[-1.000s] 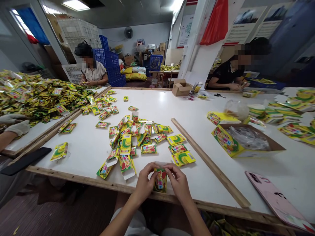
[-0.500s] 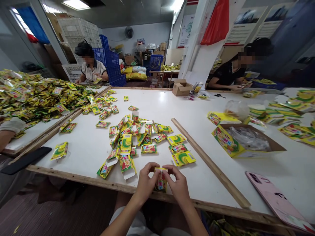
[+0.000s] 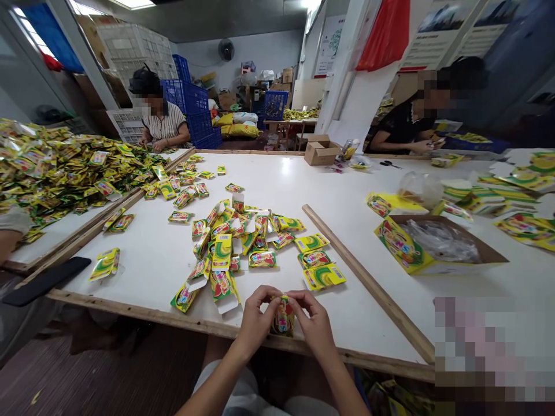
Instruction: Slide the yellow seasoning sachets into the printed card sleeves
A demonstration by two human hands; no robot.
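At the front edge of the white table, a small yellow-green printed carton (image 3: 284, 319) stands upright between my hands. My left hand (image 3: 259, 315) pinches its top left corner with thumb and fingers. On the other side, my right hand (image 3: 313, 316) has thumb and fingers closed at the top right corner. Fingertips partly hide the carton's top end. Just beyond lies a heap of similar cartons (image 3: 223, 251), some with white end flaps sticking out. Several more cartons (image 3: 323, 277) lie to the right of the heap.
A wooden strip (image 3: 368, 283) crosses the table on my right, with an open display box (image 3: 401, 248) beyond it. On the left, a large pile of packets (image 3: 65, 167) lies behind another strip. Two people (image 3: 165, 124) sit across; another person's arm (image 3: 11, 228) shows at left.
My fingers have shifted slightly at the carton's top, and the yellow edge seen there before is now mostly covered. The co-worker at the back left has lowered their hands to the table.
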